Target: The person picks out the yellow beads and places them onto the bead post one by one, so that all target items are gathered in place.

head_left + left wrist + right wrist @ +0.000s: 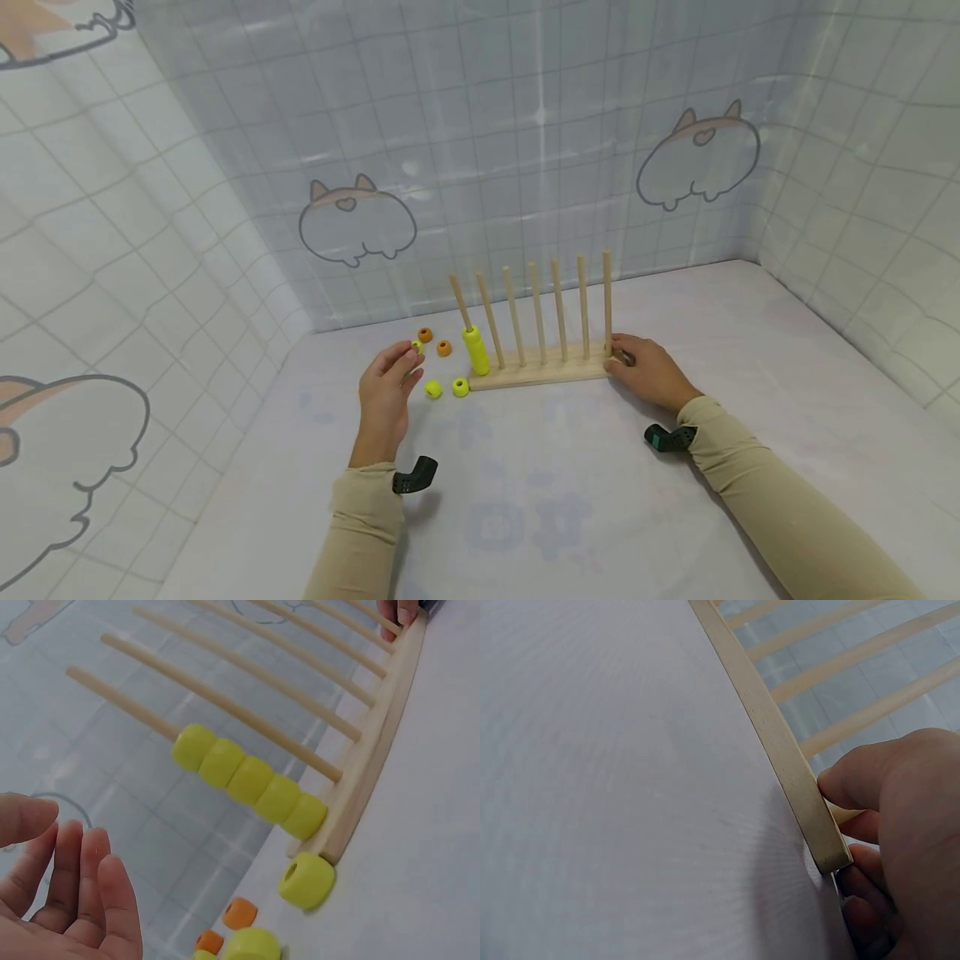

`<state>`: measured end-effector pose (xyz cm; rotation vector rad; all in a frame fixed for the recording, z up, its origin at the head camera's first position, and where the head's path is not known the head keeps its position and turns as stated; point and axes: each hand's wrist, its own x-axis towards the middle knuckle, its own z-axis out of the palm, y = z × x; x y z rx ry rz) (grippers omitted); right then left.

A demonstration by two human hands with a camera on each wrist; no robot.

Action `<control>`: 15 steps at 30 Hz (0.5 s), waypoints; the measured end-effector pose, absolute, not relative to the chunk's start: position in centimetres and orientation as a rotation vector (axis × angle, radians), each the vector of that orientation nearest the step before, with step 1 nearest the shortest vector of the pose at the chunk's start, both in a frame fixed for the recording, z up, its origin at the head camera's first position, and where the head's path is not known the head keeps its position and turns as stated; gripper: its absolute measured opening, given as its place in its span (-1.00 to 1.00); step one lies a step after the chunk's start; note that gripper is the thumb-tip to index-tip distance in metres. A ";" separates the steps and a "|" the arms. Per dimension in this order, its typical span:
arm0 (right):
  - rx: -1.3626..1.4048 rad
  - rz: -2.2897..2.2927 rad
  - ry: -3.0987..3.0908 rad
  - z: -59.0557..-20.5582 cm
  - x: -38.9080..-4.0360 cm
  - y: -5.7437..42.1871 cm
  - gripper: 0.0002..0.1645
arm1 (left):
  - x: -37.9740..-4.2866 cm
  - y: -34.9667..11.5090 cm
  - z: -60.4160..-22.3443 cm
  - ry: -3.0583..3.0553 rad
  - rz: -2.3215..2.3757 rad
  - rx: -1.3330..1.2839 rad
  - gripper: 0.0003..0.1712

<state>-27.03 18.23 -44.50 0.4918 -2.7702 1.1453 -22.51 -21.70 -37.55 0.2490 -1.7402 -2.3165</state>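
Observation:
A wooden peg rack (551, 371) stands on the table, its upright pegs in a row along a long base. Several yellow beads (251, 780) are stacked on its leftmost peg. My right hand (648, 371) grips the base's right end, thumb on the near side and fingers around the end and last peg. Left of the rack, my left hand (386, 392) hovers with fingers loosely bent and nothing between them. Past its fingertips lies a yellow bead (417, 347), partly covered in the head view. Two more loose ones, a yellow bead (461, 387) and another yellow bead (432, 389), lie near the rack's left end.
Behind the left end of the rack lie an orange bead (444, 348) and a second orange bead (425, 334). A tiled-pattern curtain (480, 150) rises behind the table (525, 483) and along both sides. Black devices are strapped at both wrists.

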 end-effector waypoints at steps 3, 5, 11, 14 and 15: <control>0.486 1.152 -2.771 -44.5 -27.0 18.3 -0.44 | -22.8 -22.0 -38.2 -1.745 -2.304 0.278 -0.67; 0.482 1.156 -2.773 -44.5 -27.0 18.3 -0.44 | -23.1 -22.2 -38.7 -1.751 -2.299 0.305 -0.69; 0.482 1.163 -2.764 -44.4 -26.9 18.1 -0.44 | -23.7 -22.8 -40.0 -1.853 -2.246 0.381 -0.63; 0.481 1.163 -2.762 -44.3 -26.9 18.1 -0.44 | -23.8 -22.9 -40.3 -1.965 -2.159 0.415 -0.58; 0.480 1.162 -2.764 -44.2 -26.9 18.1 -0.44 | -23.8 -23.0 -40.3 -2.001 -2.131 0.420 -0.57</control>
